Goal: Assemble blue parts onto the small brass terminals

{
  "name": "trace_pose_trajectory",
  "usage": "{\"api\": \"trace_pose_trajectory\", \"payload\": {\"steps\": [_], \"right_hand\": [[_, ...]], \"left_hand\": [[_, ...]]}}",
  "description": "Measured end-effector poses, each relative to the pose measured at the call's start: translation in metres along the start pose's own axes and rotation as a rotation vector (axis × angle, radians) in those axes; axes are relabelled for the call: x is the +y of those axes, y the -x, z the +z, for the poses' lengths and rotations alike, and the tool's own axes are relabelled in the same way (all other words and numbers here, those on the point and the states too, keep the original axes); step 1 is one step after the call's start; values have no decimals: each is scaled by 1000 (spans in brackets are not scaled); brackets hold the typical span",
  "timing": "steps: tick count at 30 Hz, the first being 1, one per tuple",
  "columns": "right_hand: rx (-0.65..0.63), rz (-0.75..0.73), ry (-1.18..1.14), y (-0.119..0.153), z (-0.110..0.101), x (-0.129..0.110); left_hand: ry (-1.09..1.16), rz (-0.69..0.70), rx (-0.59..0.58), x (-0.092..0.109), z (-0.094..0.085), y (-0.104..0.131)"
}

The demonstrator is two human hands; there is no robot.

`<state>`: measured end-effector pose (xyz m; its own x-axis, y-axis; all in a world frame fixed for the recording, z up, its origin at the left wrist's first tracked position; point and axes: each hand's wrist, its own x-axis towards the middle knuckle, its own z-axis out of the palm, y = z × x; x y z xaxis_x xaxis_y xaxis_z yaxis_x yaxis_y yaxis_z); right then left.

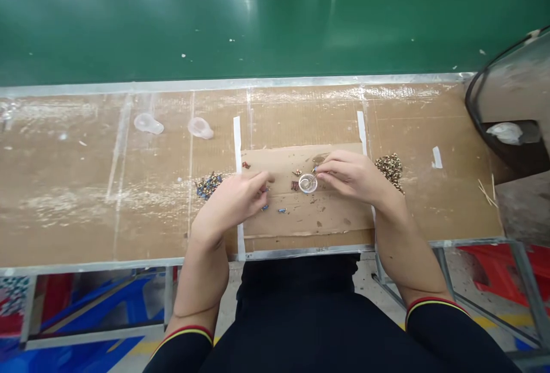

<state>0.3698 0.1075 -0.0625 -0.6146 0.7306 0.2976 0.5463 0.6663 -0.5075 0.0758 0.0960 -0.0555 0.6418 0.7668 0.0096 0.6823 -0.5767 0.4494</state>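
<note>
My left hand [240,196] is closed over the left side of the taped cardboard sheet [339,218], its fingers curled; whatever they pinch is too small to make out. Small blue-and-brass pieces [282,211] lie by its fingertips. At the right rim of a small clear round dish [307,183], my right hand [352,176] has thumb and fingers pinched on something tiny that I cannot identify. Dark red bits [294,185] lie just left of the dish. To the left sits a heap of blue-and-brass pieces [208,185]. A pile of brass-coloured pieces [390,170] lies beyond my right wrist.
Two translucent plastic cups [148,124] lie on the cardboard-covered bench toward the back left. Thin sticks [487,192] are at the right end, near a grey machine [519,86] with a black cable. A green panel [275,23] rises behind the bench.
</note>
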Motion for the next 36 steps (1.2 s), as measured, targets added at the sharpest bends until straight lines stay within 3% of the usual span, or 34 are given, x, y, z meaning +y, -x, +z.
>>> {"api": "trace_pose_trajectory", "payload": {"steps": [6,8,11,15,19,25,29,31,36], "right_hand": [[30,-46,49,-1,1,-2],[32,-50,51,-1,2,-3],[35,-59,31,-1,4,-5],[56,-98,4,-2,9,-8],[77,-123,20,-4,12,-9],[78,-145,28,-6,15,-11],[105,-128,25,-6,10,-13],[211,-99,-1,-5,4,-14],[671,1,-92,-3,-6,-22]], "left_hand": [[276,40,370,9,5,-11],[400,7,476,14,10,-16],[759,-106,564,21,18,-20],[1221,-256,526,26,31,-26],[1508,-380,489,29,36,-30],[1644,-407,477,32,32,-32],[1668,-390,549,32,36,-32],[1671,-388,548,32,38,-33],[1702,-421,469,37,41,-33]]}}
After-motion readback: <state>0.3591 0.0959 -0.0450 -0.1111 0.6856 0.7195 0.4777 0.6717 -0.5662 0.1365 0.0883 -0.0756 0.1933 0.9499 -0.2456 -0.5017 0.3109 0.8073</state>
